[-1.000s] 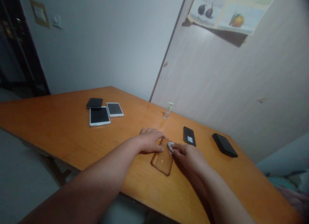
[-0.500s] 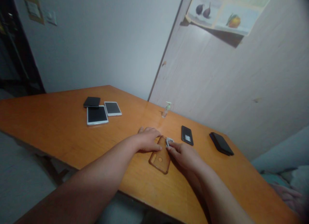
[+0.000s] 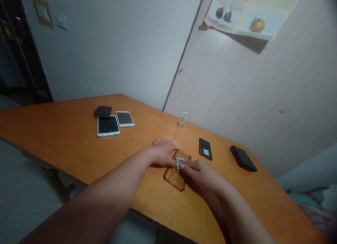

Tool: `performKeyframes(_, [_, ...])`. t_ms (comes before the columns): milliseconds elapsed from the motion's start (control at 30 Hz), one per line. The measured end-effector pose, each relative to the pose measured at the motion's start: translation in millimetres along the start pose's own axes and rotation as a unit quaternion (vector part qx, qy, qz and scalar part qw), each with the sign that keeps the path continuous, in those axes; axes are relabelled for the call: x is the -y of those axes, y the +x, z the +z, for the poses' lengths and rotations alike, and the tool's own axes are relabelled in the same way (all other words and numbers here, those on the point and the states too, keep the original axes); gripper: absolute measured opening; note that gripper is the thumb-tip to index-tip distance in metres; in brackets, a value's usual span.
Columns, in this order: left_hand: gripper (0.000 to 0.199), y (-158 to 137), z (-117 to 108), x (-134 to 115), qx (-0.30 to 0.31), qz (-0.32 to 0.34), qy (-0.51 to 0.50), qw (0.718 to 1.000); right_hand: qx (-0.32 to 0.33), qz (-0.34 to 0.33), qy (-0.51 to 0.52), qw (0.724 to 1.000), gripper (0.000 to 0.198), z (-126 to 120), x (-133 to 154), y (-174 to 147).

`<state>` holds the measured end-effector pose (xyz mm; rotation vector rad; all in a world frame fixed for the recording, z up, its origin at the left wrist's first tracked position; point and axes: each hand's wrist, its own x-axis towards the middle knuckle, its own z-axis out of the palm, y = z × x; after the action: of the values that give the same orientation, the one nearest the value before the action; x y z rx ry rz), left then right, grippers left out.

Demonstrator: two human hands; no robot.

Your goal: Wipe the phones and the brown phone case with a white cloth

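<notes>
A clear, brownish phone case (image 3: 176, 181) lies flat on the wooden table in front of me. My left hand (image 3: 163, 153) holds it by its left side, the thumb over the case and the fingers around the far end. Between the fingertips of my right hand (image 3: 196, 168) is a small folded white wipe or tissue (image 3: 179, 162), pressed on the middle of the case. My right fingers partly cover the wipe, so its full shape is hidden.
A black phone (image 3: 205, 148) and a black wallet-like case (image 3: 242, 158) lie to the right. A small pump bottle (image 3: 183, 120) stands near the wall. Two white tablets (image 3: 108, 126) and a dark flat item (image 3: 103, 111) lie on the table (image 3: 60, 131) at left.
My right hand has moved the white wipe from the far right edge of the case toward its middle, nearer my left thumb. The left hand stays on the case.
</notes>
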<state>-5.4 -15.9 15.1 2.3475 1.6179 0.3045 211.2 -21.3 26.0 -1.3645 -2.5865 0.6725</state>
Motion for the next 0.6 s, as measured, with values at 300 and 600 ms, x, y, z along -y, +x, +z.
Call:
performKeyframes(300, [0.063, -3, -4, -3, 0.013, -0.001, 0.000, 1.000, -0.040, 0.015, -0.061, 0.997, 0.036, 0, 10, 9])
performKeyframes(600, [0.068, -2, -5, -2, 0.023, -0.004, 0.005, 1.000, -0.066, 0.038, -0.065, 0.995, 0.040, 2, 10, 14])
